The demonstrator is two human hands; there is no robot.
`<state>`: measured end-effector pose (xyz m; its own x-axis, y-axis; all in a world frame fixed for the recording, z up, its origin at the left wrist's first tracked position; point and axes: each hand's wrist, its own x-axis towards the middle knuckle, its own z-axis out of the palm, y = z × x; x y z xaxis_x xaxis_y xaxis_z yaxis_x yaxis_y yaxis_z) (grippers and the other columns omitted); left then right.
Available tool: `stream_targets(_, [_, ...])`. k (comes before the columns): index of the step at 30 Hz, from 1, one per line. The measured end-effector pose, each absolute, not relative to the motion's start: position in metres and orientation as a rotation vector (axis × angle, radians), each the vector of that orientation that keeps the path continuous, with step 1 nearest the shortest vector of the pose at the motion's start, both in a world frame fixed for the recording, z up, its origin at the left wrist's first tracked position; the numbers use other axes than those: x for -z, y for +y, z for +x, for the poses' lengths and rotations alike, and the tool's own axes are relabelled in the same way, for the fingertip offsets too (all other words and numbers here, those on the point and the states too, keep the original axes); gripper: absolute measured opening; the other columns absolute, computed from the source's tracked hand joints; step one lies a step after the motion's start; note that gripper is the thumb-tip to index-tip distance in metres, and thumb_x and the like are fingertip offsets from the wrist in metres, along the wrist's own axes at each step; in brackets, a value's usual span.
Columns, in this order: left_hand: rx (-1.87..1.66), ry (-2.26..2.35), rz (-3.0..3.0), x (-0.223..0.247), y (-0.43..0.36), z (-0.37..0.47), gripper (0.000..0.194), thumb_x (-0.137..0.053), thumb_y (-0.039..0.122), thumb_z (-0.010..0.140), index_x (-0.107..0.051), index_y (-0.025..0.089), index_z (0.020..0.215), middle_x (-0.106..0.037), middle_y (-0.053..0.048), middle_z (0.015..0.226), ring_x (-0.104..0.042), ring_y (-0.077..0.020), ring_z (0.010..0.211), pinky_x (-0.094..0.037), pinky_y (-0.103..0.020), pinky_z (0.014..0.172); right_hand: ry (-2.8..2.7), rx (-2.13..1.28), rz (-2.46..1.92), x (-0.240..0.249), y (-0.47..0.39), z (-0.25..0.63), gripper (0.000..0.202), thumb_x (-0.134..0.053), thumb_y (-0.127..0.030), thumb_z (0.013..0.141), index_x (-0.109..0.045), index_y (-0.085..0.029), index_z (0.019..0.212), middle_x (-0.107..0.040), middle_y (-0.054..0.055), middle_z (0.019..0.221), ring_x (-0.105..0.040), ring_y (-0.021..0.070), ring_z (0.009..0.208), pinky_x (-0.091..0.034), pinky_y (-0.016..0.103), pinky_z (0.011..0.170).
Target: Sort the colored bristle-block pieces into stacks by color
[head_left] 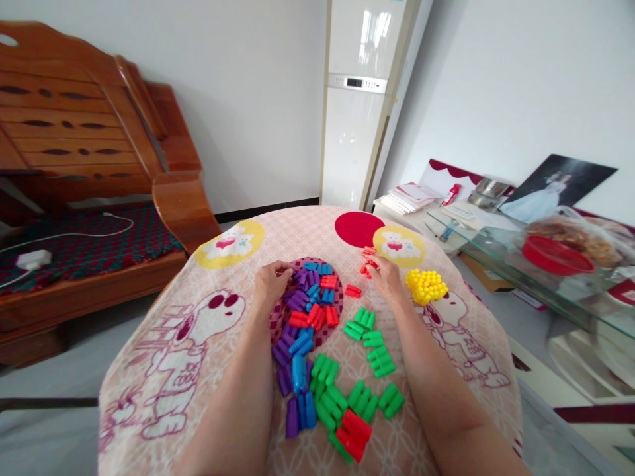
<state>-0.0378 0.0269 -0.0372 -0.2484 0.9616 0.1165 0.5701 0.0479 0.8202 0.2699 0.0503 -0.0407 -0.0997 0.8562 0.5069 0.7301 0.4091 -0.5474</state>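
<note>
My right hand [388,277] is on the far right part of the round table, its fingertips closed on a small red plastic block [367,267]. Just beyond them is another red block [368,251], and one more red block [353,291] lies to the left. At the far left edge of the mixed pile is my left hand [272,283], fingers curled together beside purple blocks [298,301]; whatever they pinch is hidden. Blue blocks [299,373] and red blocks [316,317] lie mixed with the purple ones. Several green blocks [364,400] spread nearer to me, between my forearms.
Yellow blocks [426,286] stand bunched to the right of my right hand. A patterned cloth [198,410] covers the table. A wooden bench [74,139] is at left, a tall white air conditioner [354,139] behind. A glass shelf [496,254] holds a red bowl [558,256].
</note>
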Motion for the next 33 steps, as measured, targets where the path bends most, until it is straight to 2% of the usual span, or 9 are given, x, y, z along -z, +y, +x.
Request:
stream_targets(5, [-1.063, 1.909, 1.563, 0.031, 0.025, -0.037, 0.025, -0.058, 0.027, 0.078, -0.077, 0.021, 0.093, -0.076, -0.003, 0.080, -0.068, -0.0177, 0.073, -0.051, -0.025, 0.070, -1.730, -0.078, -1.403, 0.041, 0.054, 0.275, 0.039, -0.043, -0.032, 0.090, -0.070, -0.016, 0.113, -0.073, 0.012, 0.109, -0.065, 0.0245, 0.103, -0.048, 0.036, 0.096])
stream_targets(9, [-1.071, 1.859, 1.499, 0.033, 0.025, -0.037, 0.027, -0.056, 0.027, 0.079, -0.077, 0.020, 0.095, -0.075, -0.003, 0.078, -0.068, -0.0171, 0.067, -0.051, -0.025, 0.065, -1.656, 0.004, -1.573, 0.035, 0.075, 0.277, 0.037, -0.041, -0.027, 0.088, -0.073, -0.017, 0.103, -0.074, 0.011, 0.099, -0.065, 0.0247, 0.097, -0.048, 0.035, 0.092])
stream_targets(15, [-1.115, 1.826, 1.521, 0.039, 0.027, -0.040, 0.026, -0.056, 0.027, 0.079, -0.077, 0.021, 0.094, -0.075, -0.004, 0.079, -0.070, -0.0186, 0.072, -0.052, -0.026, 0.069, -1.907, -0.052, -1.731, 0.020, 0.126, 0.269, 0.033, -0.046, -0.019, 0.085, -0.077, -0.018, 0.096, -0.076, 0.011, 0.101, -0.067, 0.0243, 0.098, -0.047, 0.033, 0.091])
stream_targets(19, [-1.107, 1.811, 1.520, 0.040, 0.027, -0.040, 0.026, -0.056, 0.027, 0.079, -0.076, 0.020, 0.095, -0.075, -0.004, 0.079, -0.070, -0.0189, 0.073, -0.052, -0.027, 0.069, -2.046, -0.141, -1.758, 0.018, 0.140, 0.270, 0.029, -0.053, -0.010, 0.076, -0.079, -0.023, 0.081, -0.078, 0.005, 0.093, -0.069, 0.0218, 0.095, -0.049, 0.030, 0.087])
stream_targets(22, [-1.106, 1.822, 1.523, 0.039, 0.027, -0.040, 0.026, -0.056, 0.027, 0.080, -0.076, 0.020, 0.094, -0.075, -0.004, 0.079, -0.070, -0.0192, 0.073, -0.052, -0.027, 0.069, -1.973, -0.176, -1.847, 0.020, 0.139, 0.279, 0.028, -0.055, -0.007, 0.068, -0.078, -0.023, 0.072, -0.078, 0.004, 0.085, -0.070, 0.0211, 0.087, -0.049, 0.028, 0.080])
stream_targets(27, [-1.101, 1.832, 1.523, 0.039, 0.028, -0.039, 0.025, -0.057, 0.026, 0.079, -0.076, 0.020, 0.095, -0.076, -0.005, 0.082, -0.070, -0.0192, 0.076, -0.052, -0.027, 0.071, -1.676, -0.226, -1.841, 0.029, 0.123, 0.298, 0.020, -0.057, -0.013, 0.061, -0.074, -0.020, 0.067, -0.075, 0.004, 0.073, -0.068, 0.0198, 0.073, -0.050, 0.027, 0.070])
stream_targets(33, [-1.096, 1.842, 1.514, 0.039, 0.028, -0.038, 0.026, -0.057, 0.026, 0.080, -0.077, 0.019, 0.095, -0.075, -0.004, 0.080, -0.069, -0.0185, 0.074, -0.051, -0.026, 0.068, -1.277, -0.178, -1.634, 0.045, 0.104, 0.297, 0.013, -0.060, -0.029, 0.062, -0.069, -0.020, 0.066, -0.073, 0.004, 0.069, -0.066, 0.0222, 0.071, -0.050, 0.031, 0.072])
